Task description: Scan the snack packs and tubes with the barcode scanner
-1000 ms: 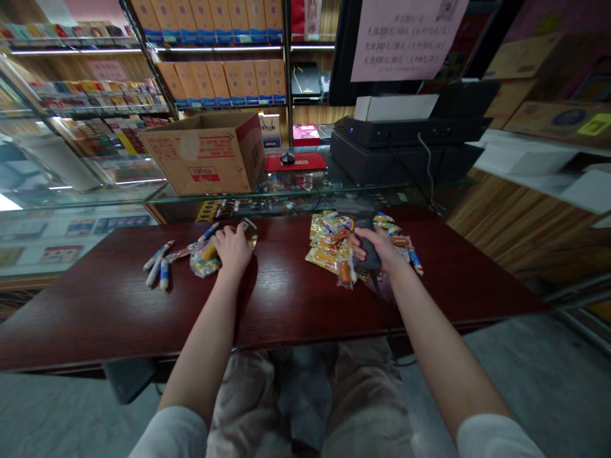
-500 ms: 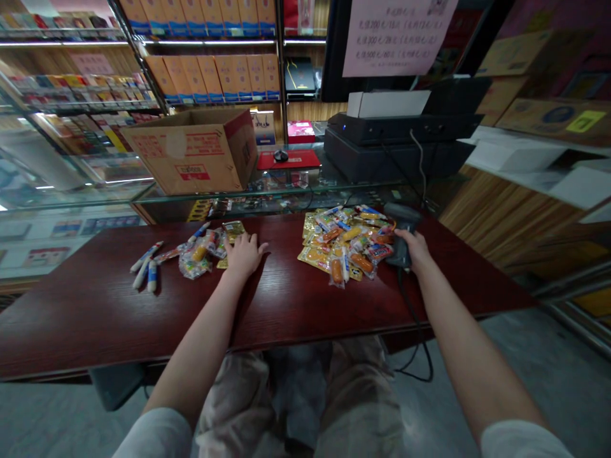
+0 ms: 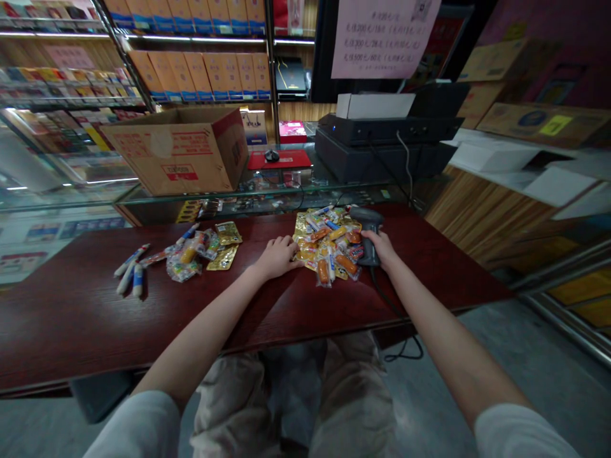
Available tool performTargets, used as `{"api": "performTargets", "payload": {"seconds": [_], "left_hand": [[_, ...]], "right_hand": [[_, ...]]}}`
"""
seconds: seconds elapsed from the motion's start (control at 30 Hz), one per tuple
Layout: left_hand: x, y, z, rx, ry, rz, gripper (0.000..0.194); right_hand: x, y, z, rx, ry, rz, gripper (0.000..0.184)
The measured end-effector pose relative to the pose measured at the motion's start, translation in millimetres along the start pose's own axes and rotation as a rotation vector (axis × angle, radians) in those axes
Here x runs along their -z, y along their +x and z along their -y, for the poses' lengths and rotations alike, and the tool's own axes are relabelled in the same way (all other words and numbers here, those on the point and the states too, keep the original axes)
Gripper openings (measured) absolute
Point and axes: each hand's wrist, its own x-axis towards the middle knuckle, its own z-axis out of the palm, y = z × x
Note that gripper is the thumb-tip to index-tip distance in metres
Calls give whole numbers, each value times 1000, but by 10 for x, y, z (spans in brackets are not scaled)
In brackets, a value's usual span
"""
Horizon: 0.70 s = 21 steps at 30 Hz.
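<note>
My right hand [image 3: 380, 248] is wrapped around the handle of a dark barcode scanner [image 3: 369, 230], which lies over the right side of a heap of wrapped snacks [image 3: 329, 238]. Gold packets, wrapped sausages and white-and-blue sticks make up the heap. At its left edge my left hand [image 3: 279, 257] touches the packets, thumb apart from the bent fingers, whose tips are partly hidden. Farther left lie two gold packets [image 3: 223, 256], some clear-wrapped snacks [image 3: 187, 256] and several white-and-blue sticks [image 3: 138, 280].
Behind the dark red table [image 3: 258, 312] runs a glass counter with an open cardboard box [image 3: 176, 156], a mouse [image 3: 272, 156] on a red mat and a black cash register unit [image 3: 382, 146]. The scanner's cable [image 3: 386, 299] hangs over the front edge.
My left hand has moved right, from the left gold packets to the left edge of the heap, leaving those packets on the table. The scanner stays in my right hand. The view has shifted slightly.
</note>
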Motion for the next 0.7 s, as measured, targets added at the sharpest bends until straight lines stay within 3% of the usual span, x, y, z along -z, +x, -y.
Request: {"api": "performTargets", "payload": {"seconds": [0.1,0.2,0.33,0.53,0.7], "left_hand": [[-23,-101,65,-66,22,-45,43],[-95,-113,103,-94,-63,-74,54],[-86,-53,127,-41,-21,2,66],[107,-195,174,61,209,11,47],[200,-358,393,129,182,40,31]], "right_hand": [[-89,-7,-29,-13,15,-26,29],[-151,-5,-61,-14,-32,15,31],[-164,-37,-63,-5,3,54,34],[-160,-92,-28,23,34,12,34],[-119,-84,40,100,-52,-38,37]]}}
